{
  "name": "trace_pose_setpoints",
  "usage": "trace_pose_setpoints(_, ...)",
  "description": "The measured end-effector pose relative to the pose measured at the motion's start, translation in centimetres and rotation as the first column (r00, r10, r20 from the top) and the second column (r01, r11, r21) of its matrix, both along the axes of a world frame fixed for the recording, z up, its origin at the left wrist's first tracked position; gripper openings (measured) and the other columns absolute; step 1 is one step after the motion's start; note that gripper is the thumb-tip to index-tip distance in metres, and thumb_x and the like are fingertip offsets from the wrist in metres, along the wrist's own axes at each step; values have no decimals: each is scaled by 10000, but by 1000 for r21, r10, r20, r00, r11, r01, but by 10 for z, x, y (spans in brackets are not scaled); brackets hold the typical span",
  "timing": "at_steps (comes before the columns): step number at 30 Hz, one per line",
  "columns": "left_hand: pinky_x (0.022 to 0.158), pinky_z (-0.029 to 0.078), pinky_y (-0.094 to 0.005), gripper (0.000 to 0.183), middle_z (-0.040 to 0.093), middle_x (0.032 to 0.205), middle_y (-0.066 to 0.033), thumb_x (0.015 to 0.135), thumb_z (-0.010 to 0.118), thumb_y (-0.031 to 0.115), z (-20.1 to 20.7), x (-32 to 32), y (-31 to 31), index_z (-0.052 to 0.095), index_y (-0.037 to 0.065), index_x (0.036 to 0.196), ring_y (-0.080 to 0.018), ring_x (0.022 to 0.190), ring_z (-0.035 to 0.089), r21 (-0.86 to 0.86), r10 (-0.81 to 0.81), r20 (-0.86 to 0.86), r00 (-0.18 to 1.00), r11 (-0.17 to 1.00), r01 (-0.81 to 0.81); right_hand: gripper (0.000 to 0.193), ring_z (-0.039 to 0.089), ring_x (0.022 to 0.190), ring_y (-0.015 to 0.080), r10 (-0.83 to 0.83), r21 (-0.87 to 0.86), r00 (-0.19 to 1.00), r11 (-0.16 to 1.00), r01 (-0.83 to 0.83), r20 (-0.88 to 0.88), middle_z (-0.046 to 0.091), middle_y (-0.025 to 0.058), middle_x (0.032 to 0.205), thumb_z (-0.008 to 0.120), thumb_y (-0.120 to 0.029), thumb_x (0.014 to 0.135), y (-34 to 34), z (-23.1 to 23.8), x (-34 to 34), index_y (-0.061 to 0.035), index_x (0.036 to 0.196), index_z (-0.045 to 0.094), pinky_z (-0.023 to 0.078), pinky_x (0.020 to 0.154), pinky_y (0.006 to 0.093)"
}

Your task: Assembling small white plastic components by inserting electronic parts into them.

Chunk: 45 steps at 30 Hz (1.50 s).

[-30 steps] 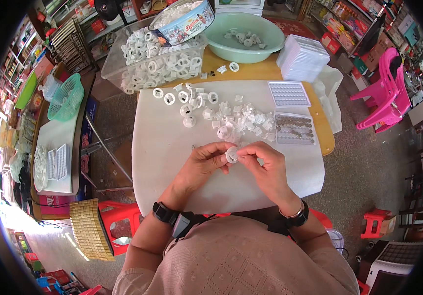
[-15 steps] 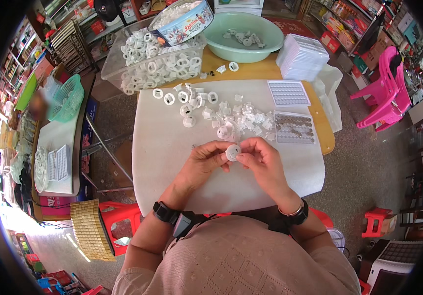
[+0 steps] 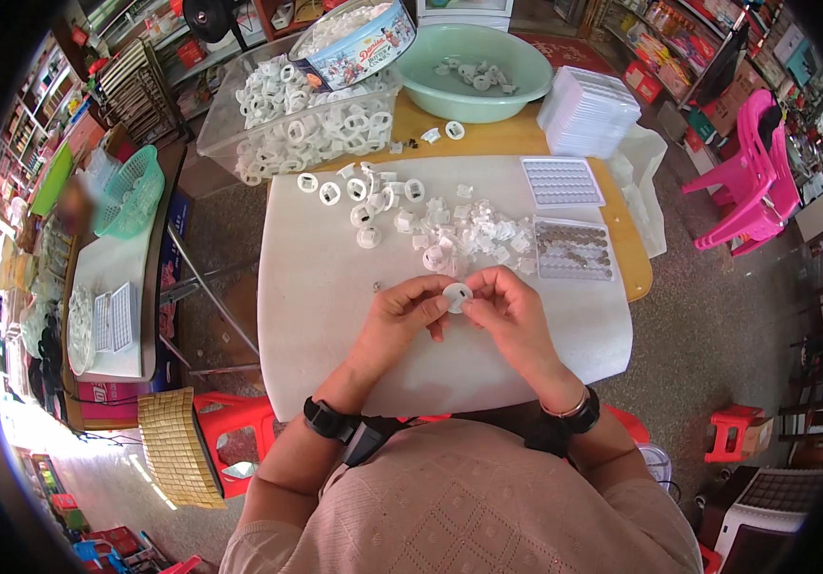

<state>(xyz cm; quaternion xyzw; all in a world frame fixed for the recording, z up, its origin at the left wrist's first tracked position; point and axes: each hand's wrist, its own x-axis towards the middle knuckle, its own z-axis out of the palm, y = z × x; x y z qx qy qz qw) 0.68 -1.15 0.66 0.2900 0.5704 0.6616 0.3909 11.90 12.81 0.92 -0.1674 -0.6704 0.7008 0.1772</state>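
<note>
Between my two hands, above the middle of the white tabletop (image 3: 335, 316), I hold a round white plastic part (image 3: 456, 298) with a small dark slot. My left hand (image 3: 406, 311) pinches its left side between thumb and fingers. On its right side, the thumb and fingers of my right hand (image 3: 505, 304) grip it too. Just beyond my hands lies a pile of small white plastic pieces (image 3: 490, 232). Farther left are several round white parts (image 3: 364, 215) with dark openings. A clear tray of grey discs (image 3: 574, 251) rests right of the pile.
At the back stand a clear bin of white parts (image 3: 311, 134), a round blue tin (image 3: 359, 53) tilted on it, and a pale green basin (image 3: 474, 77). An empty-looking white tray (image 3: 562, 182) and a stack of trays (image 3: 589, 110) are at the back right.
The round white part has turned slightly and moved a little to the right between my fingers. Both hands keep their hold on it.
</note>
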Motion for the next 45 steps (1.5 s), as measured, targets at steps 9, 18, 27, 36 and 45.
trace_pose_setpoints(9, 521, 480, -205, 238, 595, 763, -17, 900, 568, 63, -2, 8, 1, 603, 33, 1133, -59, 627, 549, -42, 21, -82, 996, 999, -24, 134, 520, 598, 57, -68, 300, 998, 952, 67, -6, 573, 18, 691, 619, -48, 800, -10, 7, 2, -15, 912, 553, 425, 519, 213)
trace_pose_setpoints(18, 462, 399, -194, 195, 572, 729, 1, 895, 562, 47, 1, 9, -1, 601, 36, 1085, -40, 573, 489, -57, 49, -90, 995, 997, -54, 157, 553, 504, 147, 10, 345, 993, 937, -51, 121, 567, 89, 600, 537, -15, 835, -15, 13, 0, -31, 953, 434, 409, 466, 279)
trace_pose_setpoints(27, 485, 360, -180, 101, 590, 735, 8, 889, 559, 43, 0, 7, -2, 599, 43, 981, -25, 559, 458, -15, 48, -37, 998, 999, -48, 112, 528, 531, 82, 13, 283, 995, 958, -41, 101, 577, 47, 637, 543, -46, 852, -16, 16, -1, -24, 930, 465, 400, 448, 225)
trace_pose_setpoints(36, 488, 403, -200, 210, 591, 771, -18, 931, 528, 120, 5, 5, -4, 569, 37, 1119, -55, 579, 499, -5, 1, 77, 997, 1000, 0, 92, 512, 532, 60, 153, 249, 958, 945, -213, 241, 564, 13, 661, 610, -79, 808, 26, 49, -5, -53, 816, 523, 395, 455, 215)
trace_pose_setpoints(45, 552, 464, -227, 208, 562, 820, -35, 948, 505, 130, 5, 3, -3, 551, 11, 1112, -85, 666, 547, -44, -51, 51, 997, 998, 54, 83, 547, 608, 83, -150, 27, 974, 987, 157, -173, 619, 25, 767, 590, -108, 825, 134, 89, -127, -43, 875, 580, 453, 582, 231)
